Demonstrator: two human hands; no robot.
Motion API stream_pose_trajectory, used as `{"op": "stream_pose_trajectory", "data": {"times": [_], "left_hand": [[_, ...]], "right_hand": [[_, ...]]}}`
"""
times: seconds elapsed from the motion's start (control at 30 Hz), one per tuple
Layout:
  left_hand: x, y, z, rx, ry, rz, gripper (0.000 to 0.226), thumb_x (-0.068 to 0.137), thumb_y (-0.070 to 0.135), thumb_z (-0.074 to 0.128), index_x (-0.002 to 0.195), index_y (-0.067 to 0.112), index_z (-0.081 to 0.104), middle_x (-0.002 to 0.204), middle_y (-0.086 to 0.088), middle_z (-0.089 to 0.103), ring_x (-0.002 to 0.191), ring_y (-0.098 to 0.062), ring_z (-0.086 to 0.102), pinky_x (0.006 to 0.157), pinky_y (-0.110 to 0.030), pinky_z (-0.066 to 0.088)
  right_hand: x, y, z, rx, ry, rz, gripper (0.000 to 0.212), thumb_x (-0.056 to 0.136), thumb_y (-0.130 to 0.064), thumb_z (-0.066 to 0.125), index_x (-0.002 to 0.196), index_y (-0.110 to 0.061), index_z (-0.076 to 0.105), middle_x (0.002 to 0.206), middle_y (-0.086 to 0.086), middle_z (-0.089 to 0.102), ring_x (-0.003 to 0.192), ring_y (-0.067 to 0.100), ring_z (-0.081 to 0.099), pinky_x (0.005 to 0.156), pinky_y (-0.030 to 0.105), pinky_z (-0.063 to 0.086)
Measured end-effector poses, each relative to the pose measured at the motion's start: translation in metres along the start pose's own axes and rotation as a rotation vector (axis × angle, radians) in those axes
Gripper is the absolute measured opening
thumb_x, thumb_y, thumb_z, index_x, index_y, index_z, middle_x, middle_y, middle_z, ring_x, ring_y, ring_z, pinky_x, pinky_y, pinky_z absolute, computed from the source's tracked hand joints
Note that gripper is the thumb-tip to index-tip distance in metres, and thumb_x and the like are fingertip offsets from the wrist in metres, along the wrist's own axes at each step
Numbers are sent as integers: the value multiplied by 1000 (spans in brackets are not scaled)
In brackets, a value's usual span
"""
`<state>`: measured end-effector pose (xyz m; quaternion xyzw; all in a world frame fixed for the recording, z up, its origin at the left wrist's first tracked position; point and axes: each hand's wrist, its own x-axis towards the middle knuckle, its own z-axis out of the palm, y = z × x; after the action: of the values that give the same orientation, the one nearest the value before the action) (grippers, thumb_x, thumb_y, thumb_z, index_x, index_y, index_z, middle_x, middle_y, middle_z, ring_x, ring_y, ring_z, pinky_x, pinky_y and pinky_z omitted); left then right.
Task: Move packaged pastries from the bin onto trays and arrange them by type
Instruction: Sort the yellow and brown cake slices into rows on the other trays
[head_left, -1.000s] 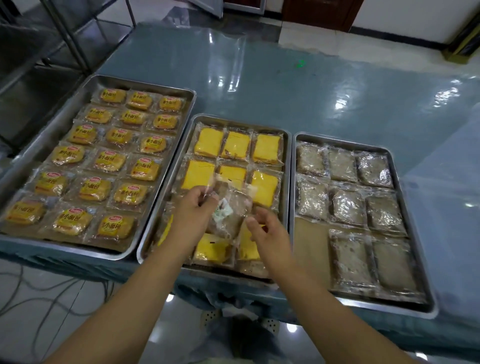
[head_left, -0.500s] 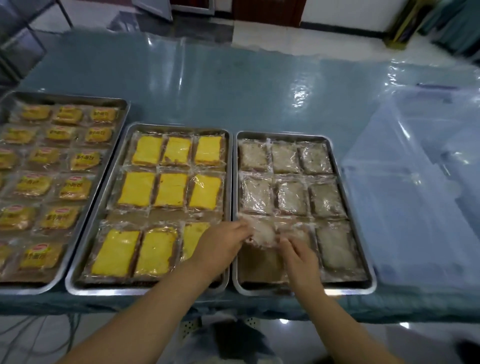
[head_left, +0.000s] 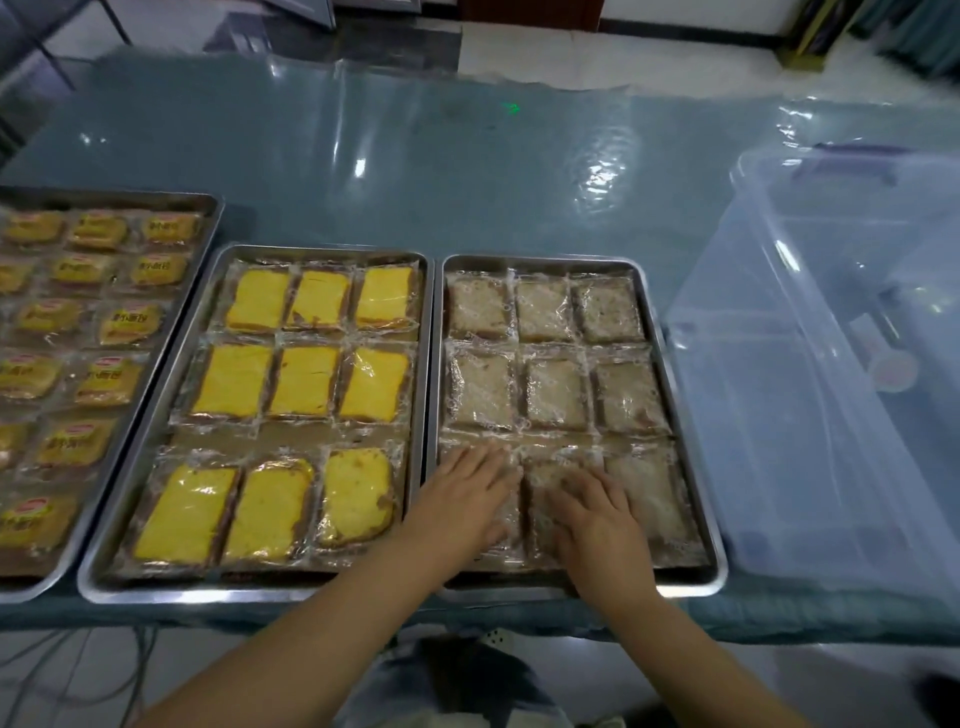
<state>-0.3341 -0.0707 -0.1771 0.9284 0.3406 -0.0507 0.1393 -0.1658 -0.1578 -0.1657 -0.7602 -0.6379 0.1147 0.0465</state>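
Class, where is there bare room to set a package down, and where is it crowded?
Free: the table behind the trays, left of the clear bin; a narrow gap in the yellow tray between middle and near rows. Crowded: the brown-pastry tray, nine spots filled, left hand and right hand flat on its near row.

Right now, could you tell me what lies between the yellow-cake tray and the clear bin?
The tray of pale brown pastries lies there in the head view; the left hand and right hand rest on its near row.
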Motion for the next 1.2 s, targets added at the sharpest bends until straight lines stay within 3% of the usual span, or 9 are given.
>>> {"op": "stream_pose_trajectory", "data": {"times": [0.07,0.17,0.3,0.47,0.6,0.77,0.83,1.0,1.2], "left_hand": [[10,6,9,84,-96,-22,82,92,55,37,146,20,-13,154,-6,-19,140,-27,-24,106,-43,-24],[15,9,20,161,-123,-42,83,89,66,23,138,22,-28,147,-11,-34,131,-30,-39,102,-48,-31],[22,9,26,192,-90,-52,83,86,69,17,138,25,-30,148,-10,-33,132,-30,-39,100,-53,-32],[38,22,28,170,-66,17,85,78,75,11,137,30,-31,142,-8,-43,130,-25,-43,98,-57,-33],[44,25,31,143,-93,8,86,82,77,18,139,34,-29,144,-8,-41,128,-26,-45,100,-59,-28],[46,24,28,130,-64,-17,84,79,79,18,139,39,-25,150,-5,-28,138,-25,-27,105,-54,-25],[55,22,24,119,-30,-47,80,78,78,14,138,39,-24,152,-4,-21,138,-21,-22,106,-51,-23],[96,12,8,91,0,-130,78,79,73,6,143,35,-15,150,-1,-22,135,-25,-30,108,-53,-22],[107,12,12,99,-57,-167,76,84,73,9,146,33,-10,154,1,-18,138,-27,-24,102,-58,-26]], "right_hand": [[2,6,3,-34,-32,-13,39,83,-21,65,120,-29,61,138,1,50,134,27,35,107,43,33],[9,11,4,-43,-84,-14,43,89,-28,56,131,-36,50,149,-4,35,139,21,24,109,40,29],[12,18,2,9,-86,-41,44,88,-26,56,131,-34,50,148,-6,35,137,21,26,108,39,30],[-1,46,-2,54,62,73,46,80,-13,69,124,-14,60,134,9,54,124,31,49,99,44,42],[-5,62,2,-15,-39,70,42,92,-25,51,134,-20,50,143,3,43,133,23,38,106,39,33],[0,67,-3,53,80,80,30,84,-17,64,114,-17,65,120,2,60,108,24,57,87,38,47],[14,69,-6,89,167,56,30,86,-15,59,115,-11,64,119,8,61,109,28,58,91,41,48],[65,69,-16,32,47,30,51,98,-27,40,145,-8,31,152,13,28,143,27,18,118,39,15],[80,77,-10,-89,-76,49,56,100,-40,19,150,-17,10,159,6,4,146,20,-6,118,34,-4]]}}
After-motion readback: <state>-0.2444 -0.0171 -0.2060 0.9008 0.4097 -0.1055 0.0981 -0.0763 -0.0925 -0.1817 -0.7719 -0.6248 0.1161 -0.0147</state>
